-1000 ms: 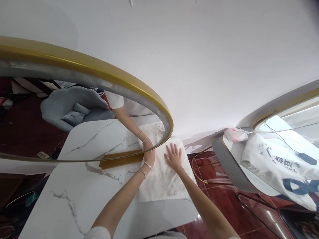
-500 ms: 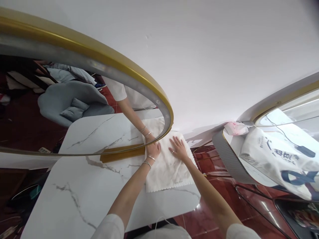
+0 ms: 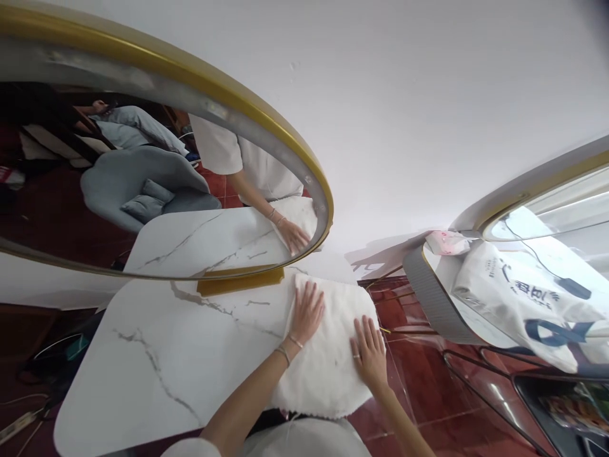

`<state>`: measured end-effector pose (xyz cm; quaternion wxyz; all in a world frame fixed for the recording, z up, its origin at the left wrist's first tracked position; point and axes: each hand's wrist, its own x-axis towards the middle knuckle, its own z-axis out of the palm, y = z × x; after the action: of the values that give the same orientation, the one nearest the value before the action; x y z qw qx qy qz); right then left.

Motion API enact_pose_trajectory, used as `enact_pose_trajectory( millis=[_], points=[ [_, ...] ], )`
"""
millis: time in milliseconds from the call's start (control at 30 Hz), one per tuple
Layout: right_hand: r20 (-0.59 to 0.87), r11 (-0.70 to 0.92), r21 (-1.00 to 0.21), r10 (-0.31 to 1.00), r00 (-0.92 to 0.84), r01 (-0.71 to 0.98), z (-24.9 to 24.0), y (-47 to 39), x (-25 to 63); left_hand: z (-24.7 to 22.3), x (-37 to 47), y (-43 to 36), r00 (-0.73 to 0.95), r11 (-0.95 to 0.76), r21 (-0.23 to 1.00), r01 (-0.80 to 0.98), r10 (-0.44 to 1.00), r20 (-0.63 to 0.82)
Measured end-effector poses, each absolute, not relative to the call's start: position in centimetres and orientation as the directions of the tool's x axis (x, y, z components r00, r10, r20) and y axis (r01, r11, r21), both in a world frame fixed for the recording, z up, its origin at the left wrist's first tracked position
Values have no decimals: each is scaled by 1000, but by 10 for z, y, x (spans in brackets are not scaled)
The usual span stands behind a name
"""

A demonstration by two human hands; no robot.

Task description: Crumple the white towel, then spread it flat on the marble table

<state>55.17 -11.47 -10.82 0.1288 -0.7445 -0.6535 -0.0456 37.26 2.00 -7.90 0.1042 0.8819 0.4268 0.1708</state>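
Note:
A white cloth [image 3: 328, 362] with a scalloped edge lies on the marble-patterned table [image 3: 190, 355], its lower part reaching the front edge near the person's lap. My left hand [image 3: 307, 314] rests flat on the cloth's upper left, fingers stretched forward, bracelets at the wrist. Over the cloth's right side my right hand [image 3: 370, 355] lies flat with its fingers extended, a ring on one of them. Neither hand grips anything.
A gold-framed round mirror [image 3: 285, 127] stands behind the table on a yellow base [image 3: 240, 281], reflecting a grey chair and a seated person. At right, another table [image 3: 432, 298] holds a printed white bag [image 3: 495, 279] and a pink-and-white packet [image 3: 447, 242].
Both hands and the cloth have moved toward the front edge of the table. My right hand has also shifted right, so the hands are farther apart.

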Motion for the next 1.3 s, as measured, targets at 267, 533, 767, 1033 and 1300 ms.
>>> enact_pose_trajectory(
  millis=[267,533,767,1033,1300],
  points=[
    [246,-92,-82,963,110,992,-108,-102,549,-86,340,-98,674,-659,447,605,723,153],
    [260,-25,-145,964,63,989,-101,-42,565,-77,362,-31,581,-574,469,672,801,148],
    [206,-62,-137,975,89,989,-104,-129,518,-72,340,-62,619,-585,497,640,777,117],
    [219,34,-151,976,0,988,-98,-142,455,-73,275,-100,572,-540,436,720,817,69],
    [275,113,-338,961,-16,934,-99,-74,412,-85,232,-53,273,-331,312,891,938,215]
  ],
)
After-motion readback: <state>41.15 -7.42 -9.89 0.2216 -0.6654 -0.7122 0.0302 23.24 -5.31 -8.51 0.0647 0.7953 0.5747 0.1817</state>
